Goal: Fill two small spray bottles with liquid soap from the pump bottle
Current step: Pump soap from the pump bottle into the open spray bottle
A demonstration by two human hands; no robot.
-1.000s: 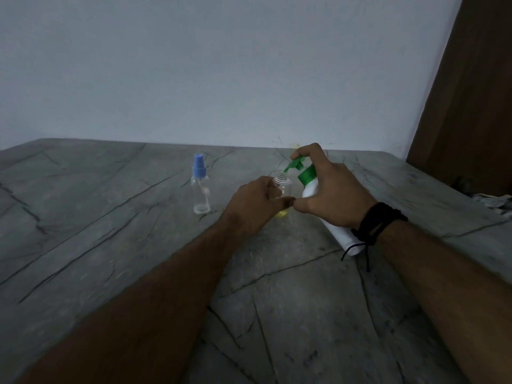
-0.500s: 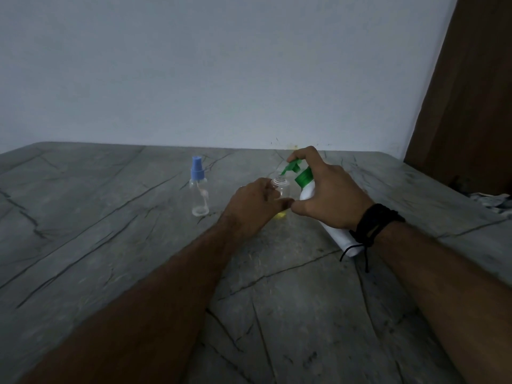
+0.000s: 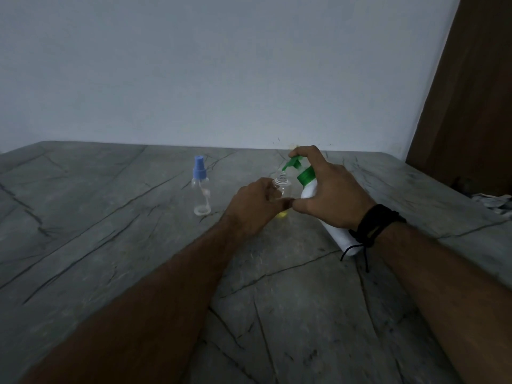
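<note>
Right hand: I see my right hand (image 3: 329,194) wrapped round the pump bottle (image 3: 309,187), forefinger on the green pump head (image 3: 294,162), bottle tilted with its nozzle toward 9 o'clock.
Left hand: my left hand (image 3: 256,207) grips the open spray bottle (image 3: 282,187), fingers curled round its clear body.
Open spray bottle: upright on the bench (image 3: 110,245), threaded neck uncapped, directly under the nozzle tip; yellow liquid shows at its base.
Capped spray bottle (image 3: 201,189): at 9 o'clock of my left hand, well apart, upright, blue cap on.
Wristband (image 3: 374,227): black, on my right wrist, cords hanging.
Wall (image 3: 221,73): plain, at 12 o'clock behind the bench.
</note>
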